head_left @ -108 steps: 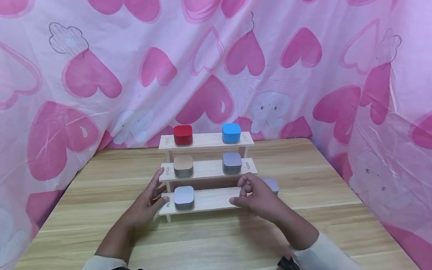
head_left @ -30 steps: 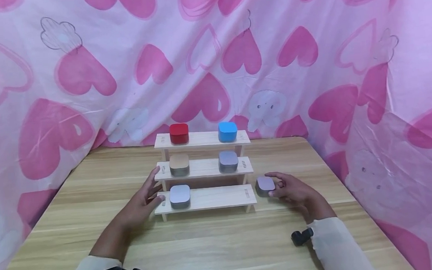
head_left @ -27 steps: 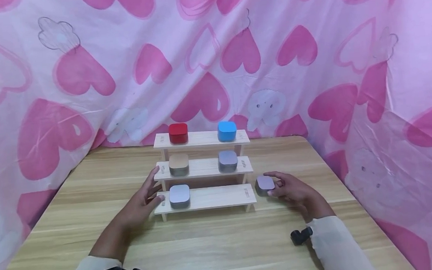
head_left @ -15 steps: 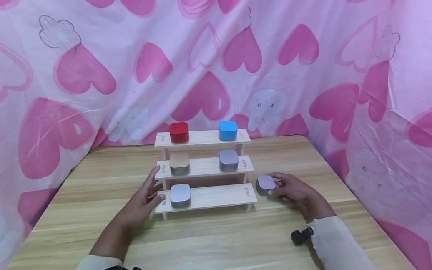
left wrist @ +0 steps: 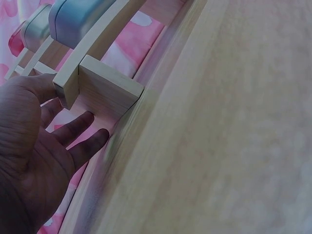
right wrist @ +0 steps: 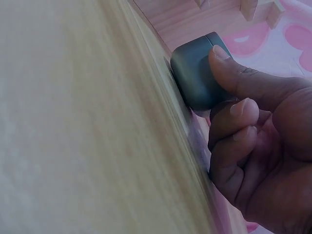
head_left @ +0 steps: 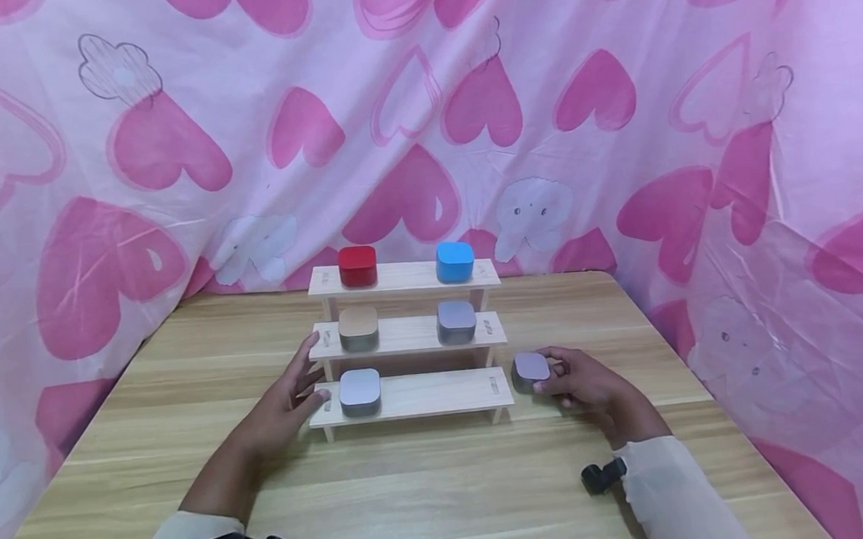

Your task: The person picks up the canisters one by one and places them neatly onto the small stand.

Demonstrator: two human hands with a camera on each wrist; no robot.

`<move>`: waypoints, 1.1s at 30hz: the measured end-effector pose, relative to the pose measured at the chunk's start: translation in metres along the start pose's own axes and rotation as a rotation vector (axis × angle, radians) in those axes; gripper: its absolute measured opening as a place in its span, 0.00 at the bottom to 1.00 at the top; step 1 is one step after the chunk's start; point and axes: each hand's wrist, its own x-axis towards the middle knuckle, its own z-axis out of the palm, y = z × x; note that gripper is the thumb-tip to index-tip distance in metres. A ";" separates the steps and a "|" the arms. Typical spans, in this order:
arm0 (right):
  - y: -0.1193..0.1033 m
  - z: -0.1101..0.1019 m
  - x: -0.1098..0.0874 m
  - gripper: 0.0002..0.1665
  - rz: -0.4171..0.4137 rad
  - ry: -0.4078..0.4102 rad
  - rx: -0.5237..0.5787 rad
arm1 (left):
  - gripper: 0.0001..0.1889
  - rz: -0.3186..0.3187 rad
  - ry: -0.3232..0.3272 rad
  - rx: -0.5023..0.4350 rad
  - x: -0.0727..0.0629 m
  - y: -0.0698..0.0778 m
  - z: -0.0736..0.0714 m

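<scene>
In the head view, my right hand [head_left: 585,382] pinches a small rounded-square tin with a lavender top [head_left: 531,367], just right of the lowest wooden shelf [head_left: 433,395]. The right wrist view shows the thumb on the near side of this tin [right wrist: 195,73], which sits at the table surface; its far side is hidden. My left hand [head_left: 281,405] is at the left end of the shelves, thumb at the lowest shelf's end and other fingers loosely spread. A white-topped tin [head_left: 360,391] stands on that shelf's left part.
On the middle shelf [head_left: 408,335] are a beige-topped tin [head_left: 358,329] and another lavender-topped one. The top shelf [head_left: 409,277] bears a red tin [head_left: 357,266] and a blue tin [head_left: 454,261]. A pink heart-patterned cloth [head_left: 403,79] hangs behind the wooden table [head_left: 417,488].
My right hand has moved right, from over the lowest shelf's right end to the lavender-topped tin beside it, and now grips that tin. My left hand stays at the shelves' left end.
</scene>
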 end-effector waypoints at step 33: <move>-0.042 0.012 -0.018 0.39 -0.164 0.363 0.237 | 0.49 0.013 0.010 -0.011 0.001 -0.004 -0.001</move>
